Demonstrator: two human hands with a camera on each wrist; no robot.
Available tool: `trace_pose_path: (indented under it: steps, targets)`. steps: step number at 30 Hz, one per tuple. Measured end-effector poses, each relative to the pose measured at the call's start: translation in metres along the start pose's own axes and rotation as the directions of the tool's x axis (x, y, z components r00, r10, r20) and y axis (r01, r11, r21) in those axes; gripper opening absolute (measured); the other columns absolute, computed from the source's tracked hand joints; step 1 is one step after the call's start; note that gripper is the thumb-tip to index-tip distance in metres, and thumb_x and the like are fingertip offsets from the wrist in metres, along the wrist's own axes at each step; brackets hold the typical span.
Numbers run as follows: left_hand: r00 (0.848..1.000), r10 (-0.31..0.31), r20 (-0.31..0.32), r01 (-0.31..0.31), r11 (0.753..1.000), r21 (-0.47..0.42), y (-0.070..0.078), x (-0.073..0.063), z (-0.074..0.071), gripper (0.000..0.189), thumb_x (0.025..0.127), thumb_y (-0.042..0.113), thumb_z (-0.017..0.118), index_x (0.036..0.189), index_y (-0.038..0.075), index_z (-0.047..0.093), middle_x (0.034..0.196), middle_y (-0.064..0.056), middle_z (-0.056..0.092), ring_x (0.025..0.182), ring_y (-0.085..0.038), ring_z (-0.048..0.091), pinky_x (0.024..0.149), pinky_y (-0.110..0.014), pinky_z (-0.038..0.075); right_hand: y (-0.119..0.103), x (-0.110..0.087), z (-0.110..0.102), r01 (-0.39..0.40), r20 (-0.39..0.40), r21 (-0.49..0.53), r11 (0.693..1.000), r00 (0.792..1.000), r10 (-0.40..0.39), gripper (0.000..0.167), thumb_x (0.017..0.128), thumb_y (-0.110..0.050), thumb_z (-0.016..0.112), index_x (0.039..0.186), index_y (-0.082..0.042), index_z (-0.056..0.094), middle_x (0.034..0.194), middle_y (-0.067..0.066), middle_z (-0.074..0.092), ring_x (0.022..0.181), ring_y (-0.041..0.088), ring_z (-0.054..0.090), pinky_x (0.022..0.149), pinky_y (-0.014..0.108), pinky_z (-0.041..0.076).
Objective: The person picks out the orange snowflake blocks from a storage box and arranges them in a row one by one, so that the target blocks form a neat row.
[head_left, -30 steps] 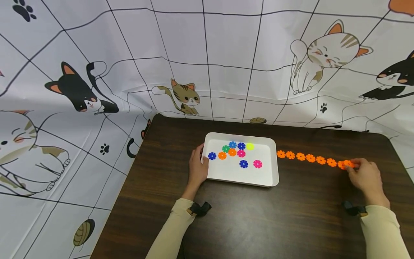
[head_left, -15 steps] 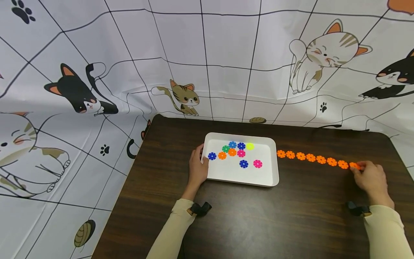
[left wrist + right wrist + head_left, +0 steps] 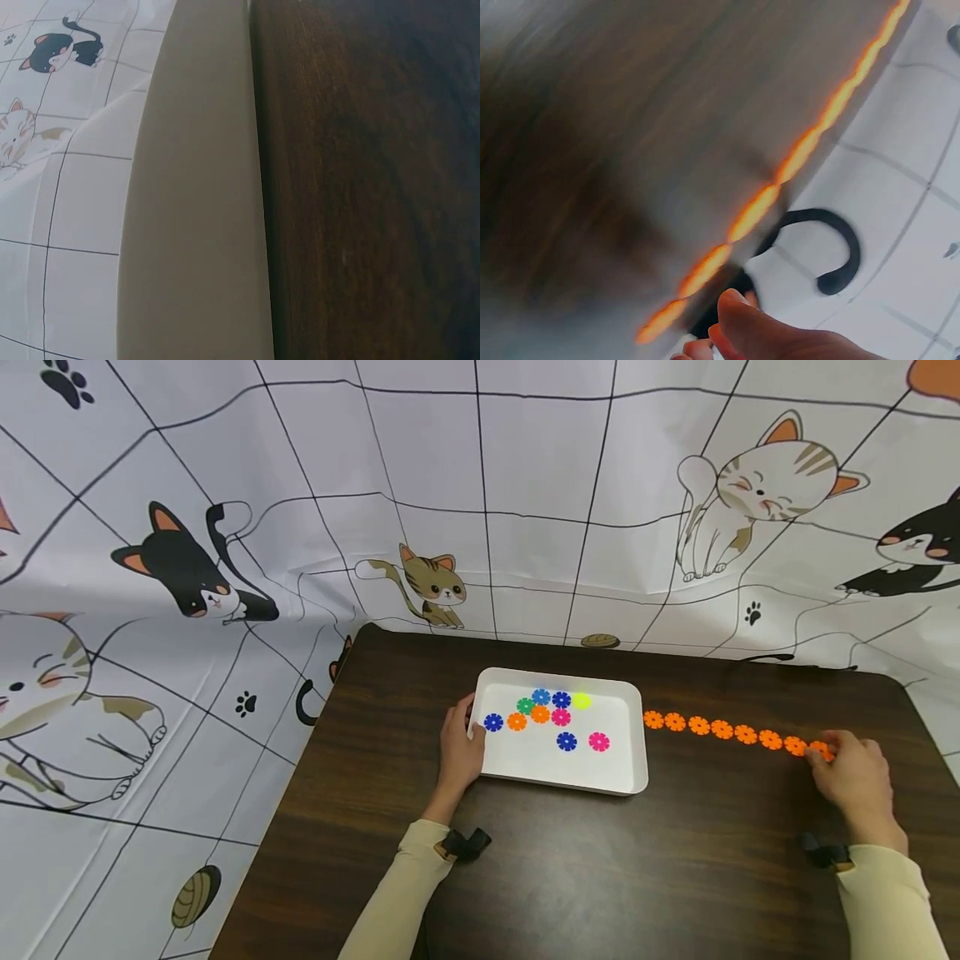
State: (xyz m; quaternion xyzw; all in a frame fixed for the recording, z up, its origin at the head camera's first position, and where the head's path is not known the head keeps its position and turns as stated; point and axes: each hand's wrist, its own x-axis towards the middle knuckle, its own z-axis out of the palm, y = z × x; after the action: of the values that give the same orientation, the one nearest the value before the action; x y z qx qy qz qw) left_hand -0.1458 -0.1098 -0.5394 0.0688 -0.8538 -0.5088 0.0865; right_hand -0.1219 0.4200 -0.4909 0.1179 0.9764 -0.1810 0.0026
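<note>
In the head view, my left hand [image 3: 461, 745] grips the left end of a shallow white tray [image 3: 562, 775], thumb over its rim and fingers outside. Notched flower-shaped discs lie in it: blue [image 3: 492, 722], orange [image 3: 517, 722], green [image 3: 525, 705], pink [image 3: 598, 742] and yellow [image 3: 581, 701]. From the tray's right side a row of orange discs [image 3: 722, 729] runs rightward across the table. At its far end my right hand [image 3: 855, 777] is over the last orange disc [image 3: 661, 322]; in the right wrist view its thumb and bent fingers are off the disc.
Dark wooden table [image 3: 637, 877] under everything. A white cat-printed cloth [image 3: 540, 460] hangs behind and to the left. A black wrist strap [image 3: 465, 844] sits on the left wrist. The left wrist view has only a pale sleeve [image 3: 195, 180], table and cloth.
My right hand shifted right along the row, bringing the last orange disc into line beyond its neighbour, then moved slightly back left. The left hand and tray stayed put.
</note>
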Motion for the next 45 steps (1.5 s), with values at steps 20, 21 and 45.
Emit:
trace_pose_path:
  steps: [20,21,45]
  targets:
    - [1.0,0.01,-0.01,-0.01,1.0,0.002,0.001,-0.001,0.001,0.05,0.096,0.0,0.053,0.146,0.005,0.051,0.127,-0.022,0.059,0.11,-0.035,0.058,0.101,-0.051,0.05,-0.12,-0.025,-0.001,0.296,-0.077,0.089,0.951,0.954,-0.29,0.041,0.1,-0.016,0.062,0.131,0.01,0.055,0.117,0.035,0.054,0.104,0.05,0.051,0.085,0.065,0.043]
    - [1.0,0.007,-0.008,-0.007,1.0,0.004,0.001,-0.001,0.001,0.05,0.096,0.0,0.053,0.146,0.005,0.051,0.128,-0.022,0.059,0.11,-0.035,0.058,0.101,-0.05,0.05,-0.125,-0.026,-0.001,0.303,-0.074,0.092,0.949,0.952,-0.296,0.041,0.1,-0.016,0.062,0.13,0.01,0.055,0.118,0.035,0.054,0.104,0.05,0.051,0.085,0.065,0.043]
    - [1.0,-0.018,-0.004,0.018,1.0,0.014,0.004,-0.001,0.001,0.05,0.097,0.002,0.053,0.147,0.006,0.05,0.129,-0.022,0.058,0.109,-0.034,0.059,0.1,-0.05,0.051,-0.229,-0.03,0.029,0.427,-0.001,0.137,0.894,0.902,-0.431,0.04,0.096,-0.018,0.069,0.129,0.003,0.062,0.118,0.024,0.06,0.105,0.038,0.056,0.091,0.054,0.052]
